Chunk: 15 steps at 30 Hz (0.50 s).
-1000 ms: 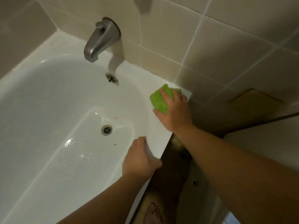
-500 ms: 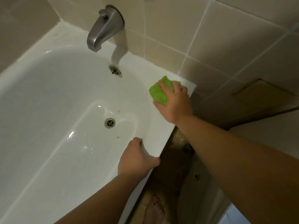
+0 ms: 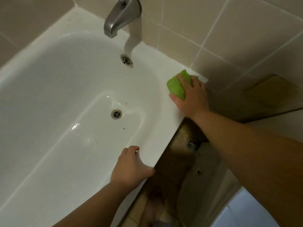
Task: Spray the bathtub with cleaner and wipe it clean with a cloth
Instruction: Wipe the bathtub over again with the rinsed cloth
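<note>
A white bathtub [image 3: 57, 82] fills the left of the view, its floor wet around the drain [image 3: 116, 114]. My right hand [image 3: 191, 97] presses a green cloth [image 3: 177, 86] onto the tub's near rim, close to the corner by the tiled wall, with fingers curled over the cloth. My left hand [image 3: 132, 167] grips the same rim lower down, fingers hooked over its inner edge and thumb on the outer side. No spray bottle is in view.
A grey metal spout [image 3: 119, 15] juts from the beige tiled wall [image 3: 229, 30] above the overflow fitting [image 3: 126, 60]. Right of the tub lies a dark tiled floor with a floor drain [image 3: 191, 143]. A bare foot [image 3: 153, 210] shows at the bottom.
The view has shifted down and left. My right hand with the cloth stays near the rim's corner, and my left hand has slid slightly along the rim toward me.
</note>
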{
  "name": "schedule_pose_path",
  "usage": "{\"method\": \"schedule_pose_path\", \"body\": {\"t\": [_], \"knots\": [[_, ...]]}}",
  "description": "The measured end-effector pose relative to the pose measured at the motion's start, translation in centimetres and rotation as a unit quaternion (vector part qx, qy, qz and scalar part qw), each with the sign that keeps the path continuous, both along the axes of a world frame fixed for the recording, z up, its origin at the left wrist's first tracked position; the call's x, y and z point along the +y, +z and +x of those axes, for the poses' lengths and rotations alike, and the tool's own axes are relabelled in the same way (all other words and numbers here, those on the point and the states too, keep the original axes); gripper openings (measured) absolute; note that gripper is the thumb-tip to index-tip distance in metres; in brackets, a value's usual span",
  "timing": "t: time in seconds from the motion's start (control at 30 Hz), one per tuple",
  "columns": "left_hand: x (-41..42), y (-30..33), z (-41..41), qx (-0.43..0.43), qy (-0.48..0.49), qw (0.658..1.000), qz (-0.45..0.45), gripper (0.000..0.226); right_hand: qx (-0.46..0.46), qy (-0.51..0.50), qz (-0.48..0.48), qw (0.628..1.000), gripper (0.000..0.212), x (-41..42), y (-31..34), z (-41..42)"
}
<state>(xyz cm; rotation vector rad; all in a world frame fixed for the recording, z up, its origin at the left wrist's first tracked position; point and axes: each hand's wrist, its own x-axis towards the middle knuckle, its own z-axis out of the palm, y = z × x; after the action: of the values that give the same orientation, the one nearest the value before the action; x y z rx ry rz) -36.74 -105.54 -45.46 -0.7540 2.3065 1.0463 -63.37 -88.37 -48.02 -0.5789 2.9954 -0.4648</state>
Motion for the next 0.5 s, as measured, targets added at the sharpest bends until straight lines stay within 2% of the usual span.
{"method": "schedule_pose_path", "body": {"t": [0.1, 0.2, 0.27, 0.3, 0.33, 0.4, 0.5], "knots": [[-0.2, 0.1, 1.1, 0.005, 0.014, 1.000, 0.006, 0.099, 0.016, 0.086, -0.009, 0.996, 0.076, -1.6, 0.7, 8.1], [-0.5, -0.1, 2.3, 0.009, 0.011, 1.000, -0.004, 0.096, -0.042, 0.231, -0.049, 0.971, 0.073, -0.4, 1.0, 15.9], [-0.8, -0.4, 3.2, 0.006, 0.008, 1.000, -0.004, 0.098, -0.046, 0.317, -0.029, 0.947, 0.074, 1.2, 0.9, 15.5], [-1.0, -0.5, 3.7, 0.003, 0.006, 1.000, -0.002, 0.099, -0.029, 0.327, -0.016, 0.945, 0.075, 2.0, 0.4, 13.8], [-1.2, -0.6, 4.1, 0.000, 0.003, 1.000, 0.001, 0.101, -0.017, 0.302, -0.012, 0.953, 0.075, 2.6, -0.1, 11.4], [-1.4, -0.9, 5.1, 0.001, -0.001, 1.000, 0.006, 0.102, -0.017, 0.171, -0.016, 0.985, 0.081, 3.4, 0.3, 6.1], [-1.6, -1.0, 6.2, 0.012, 0.012, 1.000, 0.008, 0.102, -0.050, 0.015, -0.021, 0.998, 0.082, 2.4, 1.1, 1.4]]}}
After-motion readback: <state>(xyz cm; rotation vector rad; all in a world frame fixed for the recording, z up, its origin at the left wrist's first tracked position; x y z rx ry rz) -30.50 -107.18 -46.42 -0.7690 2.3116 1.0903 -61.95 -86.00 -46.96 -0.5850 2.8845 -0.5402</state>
